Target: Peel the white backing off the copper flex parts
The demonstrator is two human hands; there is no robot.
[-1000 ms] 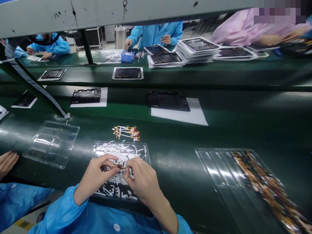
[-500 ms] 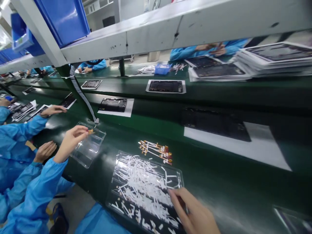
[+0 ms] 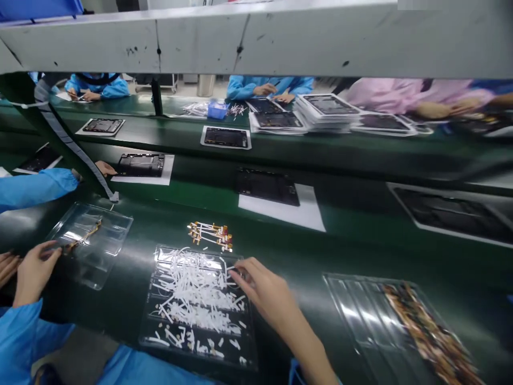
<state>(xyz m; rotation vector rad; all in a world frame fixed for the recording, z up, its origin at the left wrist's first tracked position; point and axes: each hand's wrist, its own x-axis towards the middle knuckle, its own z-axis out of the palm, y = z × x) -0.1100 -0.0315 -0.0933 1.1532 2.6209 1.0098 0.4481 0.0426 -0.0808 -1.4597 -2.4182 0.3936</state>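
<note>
My left hand [image 3: 38,270] pinches one end of a thin orange-brown flex cable [image 3: 86,235] over a clear plastic tray [image 3: 94,270]. A second clear tray [image 3: 146,321] lies in front of me, heaped with white strips [image 3: 196,291]. At its right edge, the thumb and forefinger of my right hand [image 3: 260,286] are closed on what looks like the end of a white strip [image 3: 230,268]. Just behind this tray, several flex cables with white strips and orange ends [image 3: 210,235] lie in a small group.
To the right, a clear tray [image 3: 360,315] holds brown flex cables [image 3: 433,337]. Dark device frames on white sheets [image 3: 268,187] line the green bench. A grey beam [image 3: 200,43] crosses above, and a green post [image 3: 60,128] stands left. Co-workers' hands [image 3: 6,267] are nearby.
My view has swung right, bringing the tray of brown cables into sight. My left hand has lowered, and the cable now stretches over the clear tray. My right hand remains by the strips.
</note>
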